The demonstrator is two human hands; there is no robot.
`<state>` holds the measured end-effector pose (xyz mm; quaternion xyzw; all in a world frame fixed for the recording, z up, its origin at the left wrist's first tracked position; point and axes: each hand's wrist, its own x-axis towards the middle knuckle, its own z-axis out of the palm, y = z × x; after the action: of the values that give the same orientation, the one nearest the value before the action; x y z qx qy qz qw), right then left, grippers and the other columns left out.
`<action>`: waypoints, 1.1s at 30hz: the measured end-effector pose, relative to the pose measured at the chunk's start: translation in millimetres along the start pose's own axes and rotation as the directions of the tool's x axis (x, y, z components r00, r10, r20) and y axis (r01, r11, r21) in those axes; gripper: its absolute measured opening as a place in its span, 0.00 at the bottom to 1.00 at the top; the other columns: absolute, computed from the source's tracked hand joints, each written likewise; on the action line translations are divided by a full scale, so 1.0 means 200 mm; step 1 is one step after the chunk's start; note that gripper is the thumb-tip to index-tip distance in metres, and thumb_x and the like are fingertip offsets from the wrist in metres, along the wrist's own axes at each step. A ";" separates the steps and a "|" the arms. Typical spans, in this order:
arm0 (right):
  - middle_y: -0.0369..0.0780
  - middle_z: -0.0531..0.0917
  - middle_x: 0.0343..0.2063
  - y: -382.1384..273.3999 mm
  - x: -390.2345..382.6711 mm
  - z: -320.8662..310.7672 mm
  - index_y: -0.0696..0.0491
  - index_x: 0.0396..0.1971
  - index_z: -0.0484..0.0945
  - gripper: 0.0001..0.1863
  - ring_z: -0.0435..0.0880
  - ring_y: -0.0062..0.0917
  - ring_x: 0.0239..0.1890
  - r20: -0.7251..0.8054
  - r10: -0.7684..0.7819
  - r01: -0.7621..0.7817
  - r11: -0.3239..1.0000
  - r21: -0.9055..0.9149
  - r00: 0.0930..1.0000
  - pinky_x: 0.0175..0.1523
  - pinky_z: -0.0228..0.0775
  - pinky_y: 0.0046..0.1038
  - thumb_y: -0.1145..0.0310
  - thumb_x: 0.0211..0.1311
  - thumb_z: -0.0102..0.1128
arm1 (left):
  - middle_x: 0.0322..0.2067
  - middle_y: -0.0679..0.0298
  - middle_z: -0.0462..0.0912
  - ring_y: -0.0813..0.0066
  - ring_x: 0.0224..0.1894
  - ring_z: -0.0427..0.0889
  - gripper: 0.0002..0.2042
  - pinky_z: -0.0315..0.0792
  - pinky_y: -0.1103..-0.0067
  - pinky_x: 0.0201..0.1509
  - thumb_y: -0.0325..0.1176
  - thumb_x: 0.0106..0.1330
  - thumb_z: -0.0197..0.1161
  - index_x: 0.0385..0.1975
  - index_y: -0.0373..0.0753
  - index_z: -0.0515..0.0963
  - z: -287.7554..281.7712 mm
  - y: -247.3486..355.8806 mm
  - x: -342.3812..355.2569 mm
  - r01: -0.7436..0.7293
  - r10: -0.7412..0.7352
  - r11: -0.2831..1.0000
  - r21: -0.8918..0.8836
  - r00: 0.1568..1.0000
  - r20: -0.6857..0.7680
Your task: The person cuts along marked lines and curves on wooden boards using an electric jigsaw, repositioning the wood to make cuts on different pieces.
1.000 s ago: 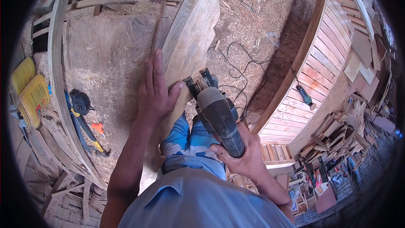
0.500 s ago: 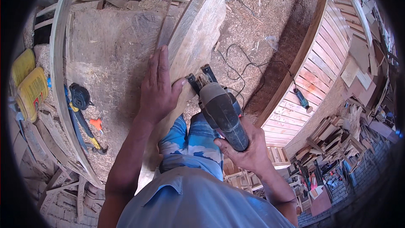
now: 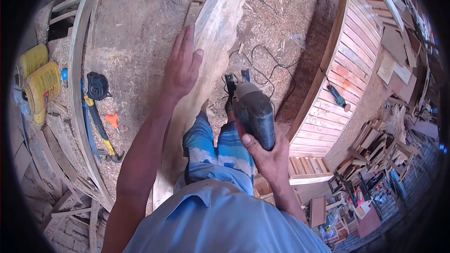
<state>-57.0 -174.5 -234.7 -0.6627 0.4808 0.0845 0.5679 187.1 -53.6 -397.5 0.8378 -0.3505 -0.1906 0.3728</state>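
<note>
Shavings and sawdust litter the workshop floor (image 3: 281, 33), with loops of dark cable (image 3: 272, 68) lying across it. Above this, in front of the person's legs, is a dark, bulky power tool (image 3: 255, 112), apparently a jigsaw, its forked shoe pointing away from the body. It sits just beside the long pale board (image 3: 220, 23), and in this view a strip of floor separates the shoe from the board's wavy right edge.

The right hand (image 3: 272, 152) is wrapped around the rear of the tool, thumb along the near side; the grip lies well behind the shoe, which likely keeps the fingers away from the working end. The tool is thus directly ahead of these fingers, and to the right of the other hand. The left hand (image 3: 182, 72) is unclenched and grasps nothing, its fingers stretched forward over the board's left edge, probably to steady it; whether the whole palm presses down cannot be told.

Left of the board is a broad, worn panel (image 3: 131, 33), then a black tape measure (image 3: 97, 85) and a yellow-and-black hammer (image 3: 97, 119) along a long beam (image 3: 77, 65). Yellow jugs (image 3: 43, 89) stand beyond. Off to the right, a slim green tool (image 3: 335, 95) rests on slatted woodwork (image 3: 349, 61), near piled offcuts (image 3: 370, 145).
</note>
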 end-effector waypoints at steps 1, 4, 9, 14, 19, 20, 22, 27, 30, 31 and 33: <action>0.45 0.92 0.38 0.02 -0.05 0.02 0.55 0.53 0.85 0.29 0.92 0.29 0.43 -0.007 0.029 -0.029 0.999 0.026 1.000 0.50 0.81 0.33 0.50 0.61 0.81 | 0.76 0.36 0.61 0.36 0.77 0.63 0.34 0.61 0.58 0.81 0.37 0.80 0.52 0.81 0.30 0.53 0.00 0.00 0.01 -0.017 0.017 1.000 0.004 1.000 -0.013; 0.45 0.91 0.40 0.05 -0.21 0.11 0.57 0.58 0.84 0.29 0.90 0.26 0.43 -0.011 0.125 -0.123 0.987 0.107 0.992 0.51 0.80 0.31 0.53 0.64 0.80 | 0.75 0.36 0.61 0.35 0.77 0.63 0.34 0.61 0.57 0.80 0.38 0.80 0.51 0.81 0.30 0.52 -0.02 0.01 -0.04 0.009 -0.009 1.000 0.007 1.000 -0.025; 0.40 0.90 0.40 0.04 -0.31 0.27 0.59 0.57 0.83 0.26 0.85 0.22 0.42 -0.011 0.199 -0.185 0.927 0.325 0.980 0.50 0.79 0.29 0.58 0.68 0.77 | 0.76 0.34 0.60 0.34 0.76 0.64 0.36 0.62 0.56 0.79 0.40 0.81 0.52 0.81 0.29 0.49 -0.02 0.06 -0.26 0.098 -0.098 0.994 0.055 0.995 0.000; 0.39 0.89 0.41 0.00 -0.30 0.40 0.60 0.55 0.82 0.24 0.84 0.20 0.42 -0.056 0.174 -0.138 0.908 0.397 0.983 0.50 0.78 0.28 0.59 0.69 0.77 | 0.75 0.30 0.59 0.31 0.77 0.62 0.39 0.59 0.55 0.80 0.44 0.80 0.55 0.81 0.27 0.49 -0.06 0.01 -0.34 -0.009 0.009 1.000 0.019 1.000 0.010; 0.38 0.88 0.40 0.01 -0.32 0.50 0.59 0.56 0.82 0.24 0.84 0.20 0.40 -0.054 0.235 -0.184 0.864 0.469 0.970 0.49 0.78 0.28 0.58 0.70 0.76 | 0.75 0.28 0.57 0.30 0.77 0.61 0.46 0.58 0.54 0.80 0.47 0.73 0.65 0.81 0.26 0.49 -0.06 0.05 -0.35 -0.061 0.050 0.982 0.179 0.997 0.062; 0.38 0.87 0.39 0.01 -0.33 0.51 0.59 0.56 0.82 0.24 0.83 0.20 0.40 -0.055 0.235 -0.176 0.844 0.506 0.970 0.49 0.78 0.28 0.58 0.70 0.75 | 0.75 0.28 0.56 0.30 0.77 0.61 0.49 0.59 0.54 0.80 0.48 0.70 0.69 0.81 0.26 0.48 -0.05 0.06 -0.35 -0.045 0.034 0.981 0.190 0.998 0.061; 0.37 0.87 0.38 0.01 -0.32 0.53 0.59 0.57 0.81 0.24 0.83 0.20 0.39 -0.036 0.233 -0.186 0.851 0.491 0.972 0.48 0.78 0.27 0.58 0.71 0.75 | 0.75 0.29 0.57 0.31 0.77 0.62 0.50 0.59 0.54 0.80 0.48 0.69 0.70 0.81 0.26 0.48 -0.06 0.05 -0.34 -0.044 0.031 0.982 0.185 0.997 0.069; 0.37 0.86 0.37 -0.01 -0.30 0.53 0.60 0.58 0.79 0.25 0.83 0.19 0.37 0.004 0.227 -0.192 0.812 0.552 0.974 0.44 0.78 0.26 0.57 0.72 0.73 | 0.75 0.30 0.58 0.31 0.76 0.63 0.52 0.61 0.54 0.79 0.47 0.67 0.72 0.81 0.26 0.48 -0.05 0.04 -0.33 -0.043 0.030 0.982 0.186 0.997 0.071; 0.37 0.86 0.36 -0.05 -0.29 0.51 0.60 0.57 0.79 0.25 0.82 0.18 0.35 0.036 0.252 -0.230 0.803 0.550 0.967 0.42 0.78 0.26 0.57 0.72 0.73 | 0.75 0.31 0.59 0.32 0.76 0.64 0.52 0.62 0.54 0.79 0.48 0.66 0.73 0.80 0.27 0.49 -0.06 0.03 -0.33 -0.045 0.034 0.982 0.183 0.997 0.062; 0.36 0.85 0.35 -0.06 -0.29 0.51 0.60 0.57 0.79 0.24 0.82 0.17 0.34 0.034 0.266 -0.240 0.799 0.551 0.963 0.41 0.78 0.25 0.57 0.72 0.73 | 0.75 0.31 0.59 0.32 0.76 0.64 0.51 0.62 0.55 0.78 0.48 0.66 0.73 0.80 0.27 0.50 -0.06 0.03 -0.33 -0.036 0.025 0.981 0.192 0.998 0.059; 0.36 0.85 0.35 -0.06 -0.28 0.50 0.59 0.56 0.80 0.23 0.82 0.17 0.34 0.035 0.284 -0.256 0.795 0.551 0.958 0.41 0.77 0.25 0.58 0.72 0.73 | 0.75 0.31 0.59 0.32 0.75 0.64 0.51 0.63 0.55 0.78 0.48 0.66 0.72 0.80 0.27 0.50 -0.05 0.03 -0.34 -0.024 0.012 0.979 0.202 0.998 0.058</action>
<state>-34.1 -60.9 -223.8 -0.3982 0.5881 0.0064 0.7040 144.3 -2.9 -381.8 0.8624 -0.3859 -0.1741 0.2774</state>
